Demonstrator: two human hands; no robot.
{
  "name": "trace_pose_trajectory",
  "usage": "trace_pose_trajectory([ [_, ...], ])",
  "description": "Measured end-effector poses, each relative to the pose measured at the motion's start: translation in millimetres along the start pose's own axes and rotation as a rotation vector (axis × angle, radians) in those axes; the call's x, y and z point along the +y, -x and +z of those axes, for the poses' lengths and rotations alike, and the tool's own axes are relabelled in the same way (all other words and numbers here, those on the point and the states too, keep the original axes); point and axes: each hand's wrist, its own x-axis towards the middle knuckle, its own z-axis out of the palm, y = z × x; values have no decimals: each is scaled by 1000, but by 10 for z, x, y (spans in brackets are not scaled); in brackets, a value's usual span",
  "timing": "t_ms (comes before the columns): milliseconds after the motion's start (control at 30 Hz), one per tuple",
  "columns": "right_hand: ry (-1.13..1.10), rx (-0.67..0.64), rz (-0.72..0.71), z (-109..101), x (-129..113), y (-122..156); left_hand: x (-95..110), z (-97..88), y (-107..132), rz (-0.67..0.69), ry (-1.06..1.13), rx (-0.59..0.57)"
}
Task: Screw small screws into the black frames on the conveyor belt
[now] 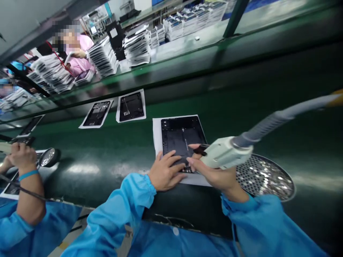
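My right hand (218, 175) grips a pale electric screwdriver (227, 153) with a grey corrugated cable sleeve running off to the upper right. Its front end points left over the lower right part of a black tablet housing (179, 135), and the tip is hidden by my fingers. The housing lies on a white sheet (157, 134) on the green bench. My left hand (166, 171) rests with outstretched fingers across the housing's lower edge. Just right of my right hand stands a round perforated dish (243, 176) holding shiny small pieces, too small to make out.
Two more tablet housings, one (131, 107) beside another (97, 113), lie on white sheets farther back. At left a co-worker's arm (30, 185) reaches over the bench near a small round dish (49, 157). Stacks of sheeted panels (136, 46) stand on the raised shelf (171, 57).
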Motion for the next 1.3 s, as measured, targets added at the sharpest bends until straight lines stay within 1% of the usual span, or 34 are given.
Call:
trace_pose_trajectory([
  [67, -1, 37, -47, -49, -74, -48, -237, -99, -16, -39, -33, 67],
  [100, 3, 55, -65, -79, -101, -67, -400, -171, -49, -84, -74, 63],
  [133, 11, 69, -76, -110, -120, -84, -588, -255, -100, -154, -137, 28],
  [167, 24, 80, -86, -139, -128, -98, -792, -346, -167, -254, -222, -54],
  [200, 43, 89, -92, -164, -128, -109, -1003, -439, -245, -364, -315, -160],
  [233, 67, 92, -99, -183, -120, -116, -1212, -529, -331, -405, -356, -201],
  [300, 110, 93, -116, -203, -91, -123, -1595, -684, -505, -456, -421, -247],
  [367, 117, 109, -111, -205, -58, -118, -1897, -786, -659, -495, -475, -303],
  [400, 105, 117, -95, -203, -44, -110, -2014, -815, -722, -513, -497, -332],
  [467, 61, 123, -40, -194, -17, -84, -2185, -841, -815, -541, -529, -382],
  [567, -37, 98, 75, -178, 18, -33, -2321, -870, -858, -551, -556, -432],
  [667, -140, 118, 190, -171, 47, 6, -2346, -964, -773, -528, -569, -465],
  [767, -170, 86, 210, -181, 62, 8, -2255, -1113, -526, -488, -577, -481],
  [833, -138, 69, 191, -184, 58, -8, -2124, -1211, -260, -454, -574, -483],
  [900, -89, 78, 167, -173, 41, -28, -1947, -1288, 73, -422, -563, -484],
  [1033, -39, 158, 150, -145, -15, -55, -1541, -1365, 801, -382, -523, -472],
  [1100, -28, 163, 150, -160, -49, -64, -1351, -1372, 1133, -371, -506, -457],
  [1167, -35, 119, 122, -194, -88, -78, -1191, -1353, 1424, -329, -494, -413],
  [1233, -57, 71, 82, -229, -130, -100, -1071, -1299, 1661, -281, -477, -365],
  [1300, -54, 88, 77, -248, -165, -124, -988, -1229, 1821, -273, -463, -347],
])
